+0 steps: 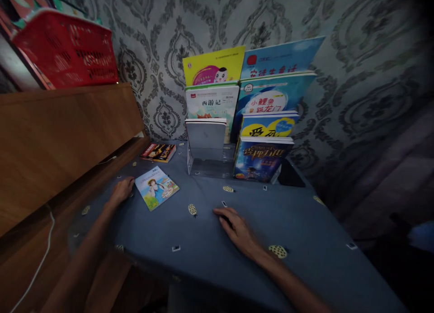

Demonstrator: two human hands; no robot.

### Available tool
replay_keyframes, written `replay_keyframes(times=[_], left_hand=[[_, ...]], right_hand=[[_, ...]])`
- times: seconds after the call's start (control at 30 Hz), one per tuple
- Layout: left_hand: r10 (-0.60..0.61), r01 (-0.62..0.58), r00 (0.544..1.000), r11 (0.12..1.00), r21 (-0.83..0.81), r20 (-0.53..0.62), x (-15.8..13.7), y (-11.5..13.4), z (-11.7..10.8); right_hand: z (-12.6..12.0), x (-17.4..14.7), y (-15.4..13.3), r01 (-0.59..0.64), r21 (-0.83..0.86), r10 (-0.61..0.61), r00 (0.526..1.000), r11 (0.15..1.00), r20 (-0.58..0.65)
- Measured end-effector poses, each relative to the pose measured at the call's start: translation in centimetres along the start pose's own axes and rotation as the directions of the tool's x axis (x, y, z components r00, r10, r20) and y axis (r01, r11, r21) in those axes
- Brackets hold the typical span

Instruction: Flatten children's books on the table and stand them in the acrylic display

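A thin picture book (157,188) with a girl in a hat on its cover lies flat on the table. Just left of it rests my left hand (122,190), its loosely bent fingertips close to the book's corner; whether they touch it I cannot tell. My right hand (235,226) lies on the blue cloth with the fingers stretched out and the thumb apart, holding nothing. Beyond it stands a clear stepped book rack (210,167). Its right column holds several books, a dark blue book (261,161) in front. On the left are a white-covered book (213,100) and a yellow book (213,66), behind a grey panel or cover (206,134).
A thick dark book (158,152) lies near the wall, left of the rack. A flat black object (290,173) is at the rack's right. Left of the table, a wooden panel (68,136) carries a red basket (68,50). A white cable (45,249) hangs below.
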State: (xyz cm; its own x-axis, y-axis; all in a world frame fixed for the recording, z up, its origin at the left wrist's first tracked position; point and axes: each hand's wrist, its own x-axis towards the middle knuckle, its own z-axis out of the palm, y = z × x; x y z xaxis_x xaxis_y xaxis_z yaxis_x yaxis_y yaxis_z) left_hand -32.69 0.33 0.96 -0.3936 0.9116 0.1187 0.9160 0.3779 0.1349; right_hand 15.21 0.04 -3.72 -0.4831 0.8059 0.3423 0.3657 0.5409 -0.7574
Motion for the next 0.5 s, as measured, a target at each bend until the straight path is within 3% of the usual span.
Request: replay_keyframes(times=[0.23,0.5], left_hand=[[0.082,-0.082,0.996,0.997,-0.004,-0.037,1.0,6.0,2.5],[0.318,-0.324,0.946,0.937,-0.127,-0.063,-2.3,10.1,4.0]], right_hand=[[0.0,-0.1,-0.2,0.031,-0.019,-0.03,0.999,0.999,0.02],[0.3,-0.4,-0.2,0.094,-0.087,-0.095,0.995,0.992,-0.007]])
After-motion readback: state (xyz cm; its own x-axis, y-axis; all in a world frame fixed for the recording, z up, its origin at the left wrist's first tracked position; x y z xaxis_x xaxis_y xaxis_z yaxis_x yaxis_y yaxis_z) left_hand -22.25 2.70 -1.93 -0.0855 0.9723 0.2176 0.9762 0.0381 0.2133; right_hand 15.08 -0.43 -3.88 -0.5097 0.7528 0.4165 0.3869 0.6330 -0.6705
